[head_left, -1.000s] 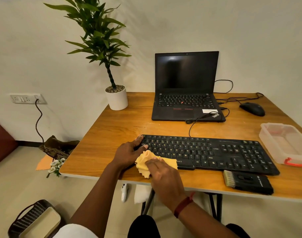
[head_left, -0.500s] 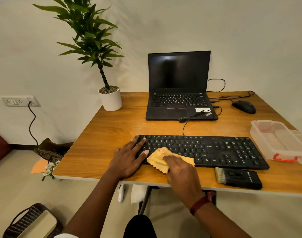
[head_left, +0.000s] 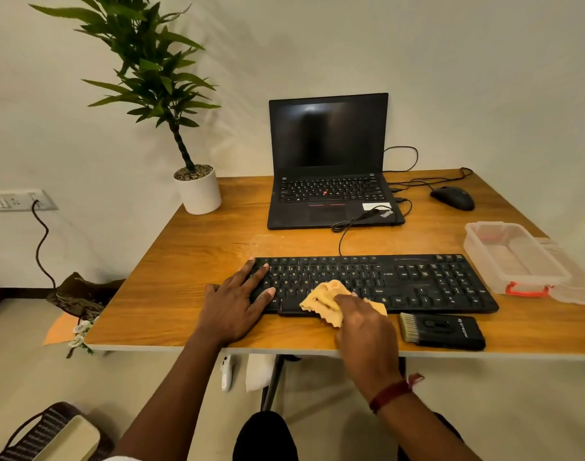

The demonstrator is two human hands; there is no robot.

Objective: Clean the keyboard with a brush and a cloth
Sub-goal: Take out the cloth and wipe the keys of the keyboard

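A black full-size keyboard (head_left: 417,281) lies along the front of the wooden table (head_left: 201,261). My left hand (head_left: 234,304) rests flat on the keyboard's left end, fingers spread over the keys. My right hand (head_left: 364,327) presses a crumpled yellow cloth (head_left: 324,299) onto the keys near the space bar, at the keyboard's front edge. How its fingers lie on the cloth is hidden under the hand. A black brush with pale bristles (head_left: 444,331) lies on the table just in front of the keyboard's right half, untouched.
An open black laptop (head_left: 327,168) stands behind the keyboard, its cables trailing to a black mouse (head_left: 452,197). A clear plastic box with a red latch (head_left: 514,257) sits at the right edge. A potted plant (head_left: 198,188) stands at the back left.
My right hand has slid the cloth rightwards along the keyboard, from its left front corner to the middle keys. My left hand has spread flat on the left end.
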